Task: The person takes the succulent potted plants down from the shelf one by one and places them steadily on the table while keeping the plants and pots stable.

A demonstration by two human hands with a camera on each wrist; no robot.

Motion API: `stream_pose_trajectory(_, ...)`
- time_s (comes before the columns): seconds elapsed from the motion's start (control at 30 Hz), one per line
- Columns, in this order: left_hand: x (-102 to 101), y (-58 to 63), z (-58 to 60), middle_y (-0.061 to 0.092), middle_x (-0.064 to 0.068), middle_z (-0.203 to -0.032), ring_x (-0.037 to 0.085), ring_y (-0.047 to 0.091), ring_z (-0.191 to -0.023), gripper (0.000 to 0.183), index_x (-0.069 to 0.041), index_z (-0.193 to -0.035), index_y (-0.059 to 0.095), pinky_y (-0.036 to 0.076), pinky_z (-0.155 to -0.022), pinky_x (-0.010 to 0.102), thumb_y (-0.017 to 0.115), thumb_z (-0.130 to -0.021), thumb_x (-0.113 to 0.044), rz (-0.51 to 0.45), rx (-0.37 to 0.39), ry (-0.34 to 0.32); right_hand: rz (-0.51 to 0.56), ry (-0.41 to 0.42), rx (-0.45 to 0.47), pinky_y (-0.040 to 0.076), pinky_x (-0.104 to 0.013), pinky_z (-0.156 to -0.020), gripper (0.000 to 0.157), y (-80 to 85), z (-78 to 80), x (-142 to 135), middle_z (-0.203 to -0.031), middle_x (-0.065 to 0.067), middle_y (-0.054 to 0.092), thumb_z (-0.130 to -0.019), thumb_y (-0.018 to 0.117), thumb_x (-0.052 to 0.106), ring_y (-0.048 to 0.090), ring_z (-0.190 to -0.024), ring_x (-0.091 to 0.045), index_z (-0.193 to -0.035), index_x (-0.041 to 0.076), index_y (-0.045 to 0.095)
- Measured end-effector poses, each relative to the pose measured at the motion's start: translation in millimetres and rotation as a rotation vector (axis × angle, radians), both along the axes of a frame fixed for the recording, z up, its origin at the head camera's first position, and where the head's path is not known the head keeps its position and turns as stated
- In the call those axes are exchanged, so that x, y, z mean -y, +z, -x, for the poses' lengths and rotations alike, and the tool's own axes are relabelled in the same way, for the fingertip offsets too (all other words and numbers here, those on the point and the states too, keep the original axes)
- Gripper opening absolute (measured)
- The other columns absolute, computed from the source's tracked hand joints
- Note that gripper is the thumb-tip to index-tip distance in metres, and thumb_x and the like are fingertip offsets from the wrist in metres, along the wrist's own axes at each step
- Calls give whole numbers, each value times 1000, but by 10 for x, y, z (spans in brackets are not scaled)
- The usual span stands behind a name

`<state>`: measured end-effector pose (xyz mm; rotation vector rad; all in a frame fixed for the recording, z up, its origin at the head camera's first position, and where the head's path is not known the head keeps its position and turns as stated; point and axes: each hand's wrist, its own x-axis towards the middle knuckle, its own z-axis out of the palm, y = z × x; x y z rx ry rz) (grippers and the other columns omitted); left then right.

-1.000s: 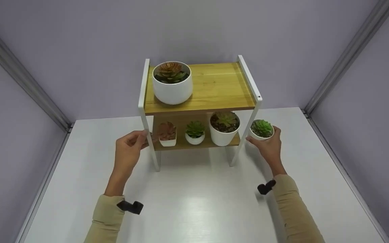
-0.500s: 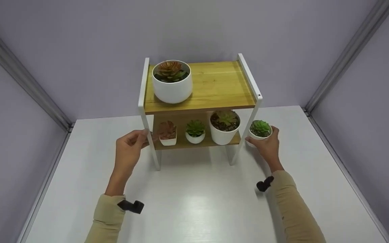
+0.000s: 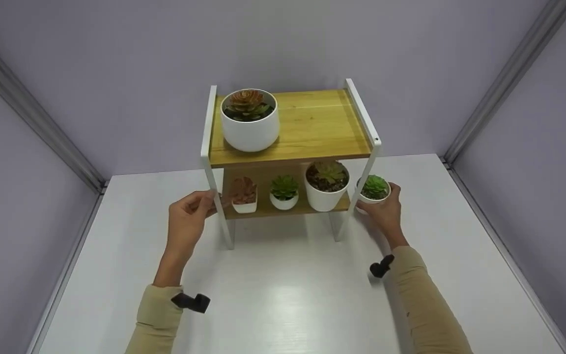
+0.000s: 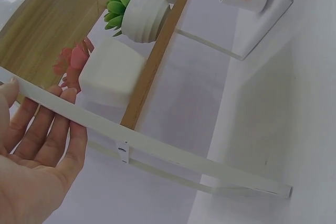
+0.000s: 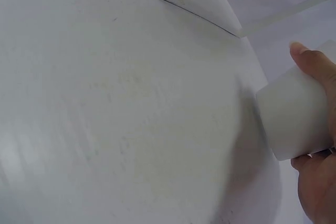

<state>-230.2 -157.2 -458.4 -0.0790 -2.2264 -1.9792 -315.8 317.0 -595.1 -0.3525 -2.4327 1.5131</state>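
My right hand (image 3: pixel 385 212) grips a small white pot with a green succulent (image 3: pixel 375 186), just outside the shelf's right side. In the right wrist view, thumb and fingers clasp the white pot (image 5: pixel 294 114), its base near the tabletop and a shadow beside it. My left hand (image 3: pixel 187 216) holds the left upright of a two-tier rack (image 3: pixel 322 123) with wooden boards and a white frame. The left wrist view shows the fingers around the white frame bar (image 4: pixel 94 119), close to the square pot (image 4: pixel 113 74).
On the upper board stands a large white pot with a reddish succulent (image 3: pixel 250 132). The lower board bears a red succulent (image 3: pixel 244 191), a small green succulent (image 3: pixel 284 189) and a larger potted succulent (image 3: pixel 326 194). Walls enclose the white table (image 3: pixel 283 295) behind and on both sides.
My right hand has moved slightly left with the succulent pot, closer to the rack's right upright. The left hand stays in place on the frame.
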Motion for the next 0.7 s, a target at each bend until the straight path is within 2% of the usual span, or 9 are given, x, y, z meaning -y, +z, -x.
stream_pose_trajectory(0.27,6,-1,2,75,21,-122,20,78,-108,28,3,-118,74,62,-96,27,62,-107,-20,-8,13,2,12,-13,22,39,-53,-125,107,-41,-21,-5,-159,-26,45,-78,94,25,46,-149,-39,-157,4,24)
stream_pose_trajectory(0.53,0,-2,-4,75,20,-121,14,78,-105,28,2,-118,75,62,-97,27,63,-107,-21,-10,5,4,25,-21,34,38,-54,-126,110,-44,-27,7,-160,-25,43,-78,94,31,45,-150,-39,-158,7,22)
stream_pose_trajectory(0.7,-7,-7,-8,75,22,-120,15,78,-104,30,6,-118,73,62,-96,27,63,-106,-20,-21,-20,-5,29,-23,46,37,-54,-126,113,-50,-53,17,-161,-25,43,-78,93,33,44,-151,-40,-159,9,19)
